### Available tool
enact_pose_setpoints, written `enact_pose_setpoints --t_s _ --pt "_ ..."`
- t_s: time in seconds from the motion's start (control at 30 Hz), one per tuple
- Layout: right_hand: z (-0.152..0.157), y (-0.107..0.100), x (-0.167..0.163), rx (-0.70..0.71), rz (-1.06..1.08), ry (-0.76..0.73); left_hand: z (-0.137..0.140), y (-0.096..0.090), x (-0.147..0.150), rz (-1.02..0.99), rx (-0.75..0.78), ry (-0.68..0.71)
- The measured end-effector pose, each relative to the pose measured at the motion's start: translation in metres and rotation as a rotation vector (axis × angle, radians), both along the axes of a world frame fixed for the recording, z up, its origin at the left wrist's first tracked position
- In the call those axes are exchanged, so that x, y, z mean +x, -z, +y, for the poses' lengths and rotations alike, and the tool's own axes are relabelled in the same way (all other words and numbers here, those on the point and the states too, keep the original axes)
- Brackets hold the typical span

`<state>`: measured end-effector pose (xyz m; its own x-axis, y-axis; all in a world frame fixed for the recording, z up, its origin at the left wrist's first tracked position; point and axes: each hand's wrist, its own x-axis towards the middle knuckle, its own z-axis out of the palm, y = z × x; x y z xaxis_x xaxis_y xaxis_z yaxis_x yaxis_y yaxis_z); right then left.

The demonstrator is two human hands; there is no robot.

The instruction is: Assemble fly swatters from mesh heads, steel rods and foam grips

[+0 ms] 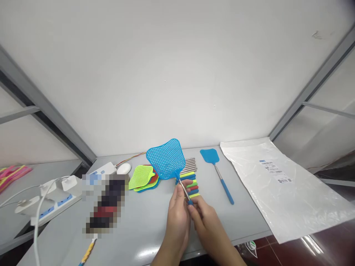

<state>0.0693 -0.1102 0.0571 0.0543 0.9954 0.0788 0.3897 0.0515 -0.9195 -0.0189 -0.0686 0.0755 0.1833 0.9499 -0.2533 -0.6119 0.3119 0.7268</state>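
A blue fly swatter [167, 159] is held up over the table, its mesh head tilted to the left. My left hand [177, 208] is closed around its metal rod, just under the head. Lower down, my right hand [203, 216] grips the blue handle, which its fingers mostly hide. Behind my hands lie several metal rods with coloured handles [193, 184] in a row. Loose mesh swatter heads [141, 176] in green, red and blue are stacked to the left. Another whole blue fly swatter [224, 188] rests on the table to the right.
A white plastic mailer bag [260, 177] with a label overhangs the table's right front edge. Power strips [58, 201] with plugs and cables occupy the left side, near a round white object [124, 169] and a blurred-out item [108, 203]. A white wall [177, 74] stands behind.
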Motion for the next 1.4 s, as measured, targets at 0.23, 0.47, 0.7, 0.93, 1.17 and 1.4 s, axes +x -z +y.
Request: enact_pose_setpoints --t_s 0.23,0.47,0.7,0.93,1.17,1.4 --pt "0.001 0.008 0.007 0.051 -0.177 0.046 0.025 0.009 -0.003 -0.037 0.070 0.016" --pt "-0.005 0.014 0.009 0.021 -0.181 0.046 0.033 0.014 -0.002 -0.087 0.027 -0.041" --pt "-0.003 0.012 0.012 -0.046 -0.334 0.021 0.042 0.007 -0.005 -0.077 0.091 -0.089" --pt "-0.012 0.008 0.043 -0.045 -0.412 -0.115 0.088 -0.018 -0.064 -0.206 0.103 -0.343" --pt "0.013 -0.013 0.035 0.072 -0.461 -0.078 0.051 -0.014 -0.037 -0.136 0.202 -0.282" --pt "0.018 -0.023 0.015 0.119 -0.539 -0.195 0.025 -0.018 -0.037 -0.045 0.277 -0.298"
